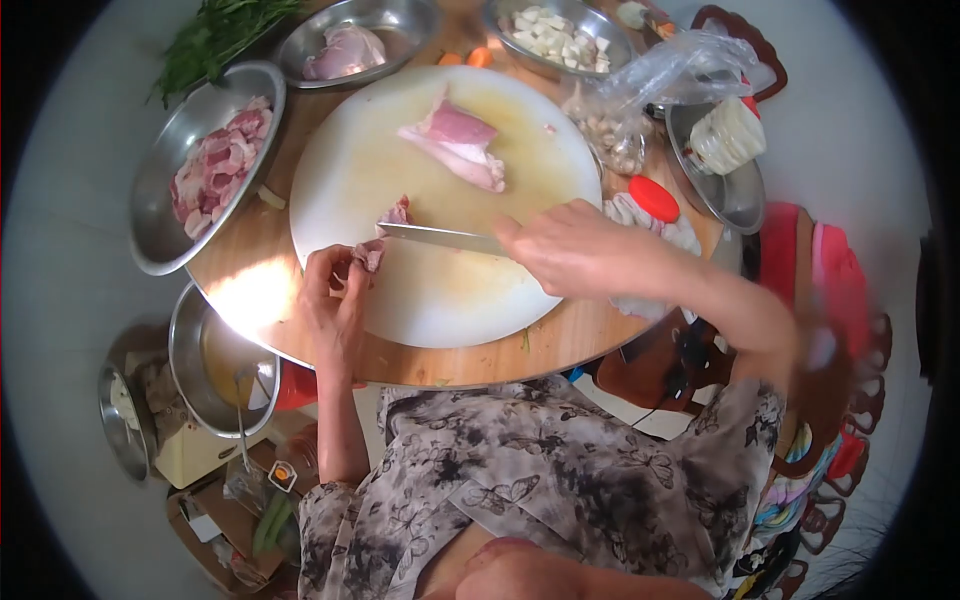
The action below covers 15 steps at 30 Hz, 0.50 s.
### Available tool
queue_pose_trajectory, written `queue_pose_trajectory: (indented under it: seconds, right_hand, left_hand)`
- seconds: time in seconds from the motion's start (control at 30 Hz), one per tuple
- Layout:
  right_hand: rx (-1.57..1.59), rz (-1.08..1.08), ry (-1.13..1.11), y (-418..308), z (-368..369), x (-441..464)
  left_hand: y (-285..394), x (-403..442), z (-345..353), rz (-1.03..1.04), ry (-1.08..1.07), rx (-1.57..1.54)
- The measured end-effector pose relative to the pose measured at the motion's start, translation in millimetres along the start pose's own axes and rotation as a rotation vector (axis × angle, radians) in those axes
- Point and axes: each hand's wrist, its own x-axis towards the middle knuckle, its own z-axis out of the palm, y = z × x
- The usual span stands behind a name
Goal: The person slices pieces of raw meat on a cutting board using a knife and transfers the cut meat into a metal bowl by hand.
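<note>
My right hand [560,245] is closed around the handle of a knife [445,238], its blade pointing left over the round white cutting board [350,130]. Pinched in the fingers of my left hand [335,295] is a small dark pink piece of meat [369,256], at the board's lower left edge. Close to the knife tip lies another small meat scrap [396,213]. Farther up the board rests a larger piece of raw meat [455,143] with pale skin or fat along one side.
A metal bowl of cut meat [222,170] stands at the left. Behind the board are a bowl with a meat piece [345,52] and a bowl of white cubes [560,40]. At right sit a bag of garlic [610,135], a red lid [653,198] and a metal bowl [738,198].
</note>
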Motion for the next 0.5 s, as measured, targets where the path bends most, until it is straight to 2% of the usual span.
queue_pose_trajectory:
  seconds: [0.07, 0.13, 0.2, 0.3, 0.33, 0.43, 0.5]
  right_hand:
    - [-0.024, -0.004, 0.156, -1.7, 12.7, -2.3]
    - [0.019, 0.049, 0.090, -4.5, 10.0, 1.4]
    - [0.065, 0.108, 0.027, -6.6, 10.8, 1.4]
    - [0.035, 0.123, 0.129, -8.2, 23.0, -3.3]
    - [0.040, 0.107, 0.187, -8.8, 28.7, -3.8]
    - [0.064, 0.082, 0.258, -14.1, 29.6, -2.0]
    - [0.083, 0.073, 0.274, -17.3, 27.8, 2.7]
  left_hand:
    - [-0.1, -3.8, -4.4, -0.002, 0.001, 0.015]
    - [-4.1, -8.6, -5.4, -0.012, 0.066, -0.158]
    - [-1.9, -12.9, -12.5, -0.075, 0.049, -0.182]
    - [-0.1, -12.1, -15.0, 0.076, -0.073, -0.010]
    - [9.4, -11.7, -12.5, 0.075, -0.069, -0.010]
    - [27.4, -3.8, -0.6, 0.394, 0.013, 0.340]
    - [18.2, -1.4, 7.3, 0.393, 0.015, 0.380]
